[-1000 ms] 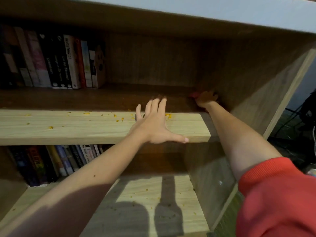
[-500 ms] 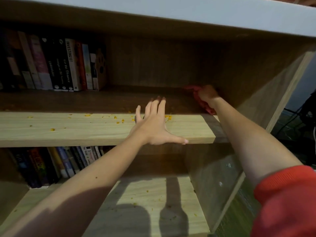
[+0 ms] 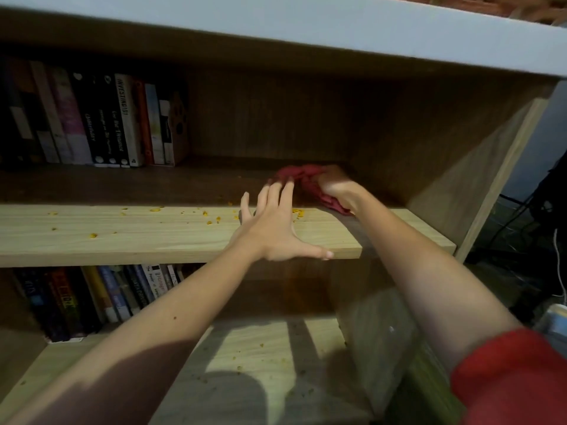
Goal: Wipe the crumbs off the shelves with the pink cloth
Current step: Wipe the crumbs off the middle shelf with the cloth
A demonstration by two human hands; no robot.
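Note:
My right hand [image 3: 336, 184] is shut on the bunched pink cloth [image 3: 302, 179], pressing it on the dark back part of the upper shelf [image 3: 138, 233] near the right side wall. My left hand [image 3: 271, 227] lies flat on the shelf's front board, fingers spread and pointing inward, thumb at the front edge, just left of the cloth. Orange crumbs [image 3: 211, 217] are scattered over the lit front board to the left of my left hand, and a few [image 3: 298, 212] lie beside its fingers. More crumbs [image 3: 260, 348] dot the lower shelf [image 3: 276, 357].
A row of upright books [image 3: 101, 124] fills the left back of the upper shelf. More books [image 3: 101, 297] stand at the left under it. The bookcase's right side panel [image 3: 478, 179] closes the shelf. Dark cables [image 3: 521, 228] lie on the floor beyond it.
My right hand has dragged the cloth leftward from the back right corner toward my left hand's fingertips. My left hand has stayed flat on the shelf.

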